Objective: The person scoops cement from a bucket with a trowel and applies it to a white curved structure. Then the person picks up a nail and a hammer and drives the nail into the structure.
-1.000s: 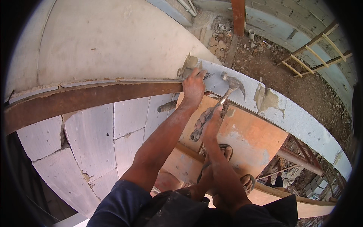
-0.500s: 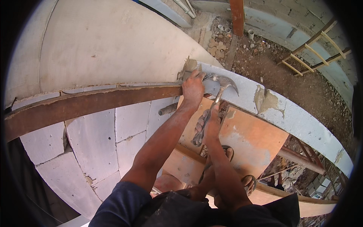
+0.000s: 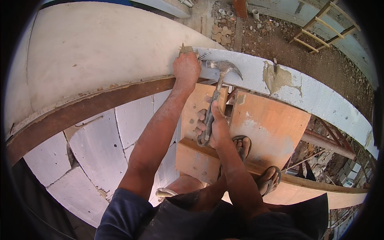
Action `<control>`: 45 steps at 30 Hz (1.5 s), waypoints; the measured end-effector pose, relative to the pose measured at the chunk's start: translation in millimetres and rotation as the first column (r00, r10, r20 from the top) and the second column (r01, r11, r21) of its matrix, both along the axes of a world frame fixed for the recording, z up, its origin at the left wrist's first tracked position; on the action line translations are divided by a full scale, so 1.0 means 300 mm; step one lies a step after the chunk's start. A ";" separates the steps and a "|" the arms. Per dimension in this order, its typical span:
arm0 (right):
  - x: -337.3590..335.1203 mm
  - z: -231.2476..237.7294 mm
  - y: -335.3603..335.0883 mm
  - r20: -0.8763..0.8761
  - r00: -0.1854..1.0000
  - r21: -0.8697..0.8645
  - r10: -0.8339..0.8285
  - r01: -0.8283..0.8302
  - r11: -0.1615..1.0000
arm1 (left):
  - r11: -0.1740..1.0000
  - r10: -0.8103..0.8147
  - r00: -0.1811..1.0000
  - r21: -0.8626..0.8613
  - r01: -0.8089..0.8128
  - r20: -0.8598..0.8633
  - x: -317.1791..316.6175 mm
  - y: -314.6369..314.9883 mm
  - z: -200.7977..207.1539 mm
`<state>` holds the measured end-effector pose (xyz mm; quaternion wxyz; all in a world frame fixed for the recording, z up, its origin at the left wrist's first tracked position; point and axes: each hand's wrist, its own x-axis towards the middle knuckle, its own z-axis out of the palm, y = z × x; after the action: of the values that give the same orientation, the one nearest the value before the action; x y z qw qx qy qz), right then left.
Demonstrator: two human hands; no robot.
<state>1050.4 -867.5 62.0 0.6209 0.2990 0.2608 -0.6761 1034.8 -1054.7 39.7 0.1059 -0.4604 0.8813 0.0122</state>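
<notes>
My left hand (image 3: 187, 69) is closed at the joint where the pale plastered wall meets a row of light grey blocks (image 3: 244, 66). Thin metal nails (image 3: 205, 55) stick out from beside its fingers, on the block side. My right hand (image 3: 216, 126) grips the dark handle of a claw hammer (image 3: 223, 69). The hammer stands nearly upright in view, its striking face close to my left knuckles and its claw curving right over the blocks. What lies beneath my left palm is hidden.
A brown metal beam (image 3: 96, 98) runs left below the wall. My sandalled feet (image 3: 270, 180) are on plywood boards (image 3: 268, 128) with gaps between them. Dried mortar (image 3: 278, 78) clings to the blocks. A wooden ladder (image 3: 326, 30) leans beyond, above rubble ground.
The view has tilted, so the blocks sit higher in it. My left hand has shifted slightly left along the joint, and nails now show beside it. The hammer has drawn back slightly toward me.
</notes>
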 end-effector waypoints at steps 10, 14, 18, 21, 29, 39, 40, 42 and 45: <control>0.052 -0.025 -0.038 -0.157 0.986 0.133 0.062 -0.041 0.990 | 0.986 -0.166 0.984 -0.003 0.166 0.060 0.018 -0.045 -0.004; -0.010 0.003 0.006 -0.177 0.984 0.185 0.014 0.019 0.982 | 0.988 -0.154 0.985 -0.011 0.155 0.071 0.021 -0.036 0.012; 0.043 -0.024 -0.036 -0.178 0.978 0.205 -0.104 0.140 0.969 | 0.981 -0.190 0.970 0.005 0.192 0.153 -0.019 -0.039 0.025; 0.065 -0.041 -0.036 -0.231 0.959 0.083 0.164 -0.148 0.985 | 0.982 -0.189 0.968 0.007 0.190 0.166 -0.001 -0.054 0.027; 0.069 -0.021 -0.064 -0.237 0.970 0.192 -0.061 0.108 0.975 | 0.962 -0.268 0.949 -0.015 0.274 0.168 -0.021 -0.054 0.022; 0.054 -0.023 -0.053 -0.223 0.974 0.193 -0.036 0.080 0.978 | 0.961 -0.270 0.945 -0.002 0.275 0.184 -0.024 -0.069 0.013; 0.056 -0.054 -0.048 -0.211 0.972 0.139 0.101 -0.072 0.988 | 0.966 -0.258 0.946 0.026 0.258 0.196 -0.014 -0.078 0.014; 0.020 -0.066 -0.030 -0.220 0.956 0.083 0.196 -0.181 0.980 | 0.966 -0.255 0.944 0.026 0.255 0.208 -0.010 -0.088 0.020; -0.016 -0.022 0.019 -0.214 0.976 0.210 0.047 -0.001 0.978 | 0.945 -0.315 0.921 -0.014 0.327 0.230 0.002 -0.060 0.025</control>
<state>1045.7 -861.7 55.3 0.5620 0.2834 0.4002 -0.6661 1035.3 -1072.6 47.2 0.1931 -0.3108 0.9272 -0.0802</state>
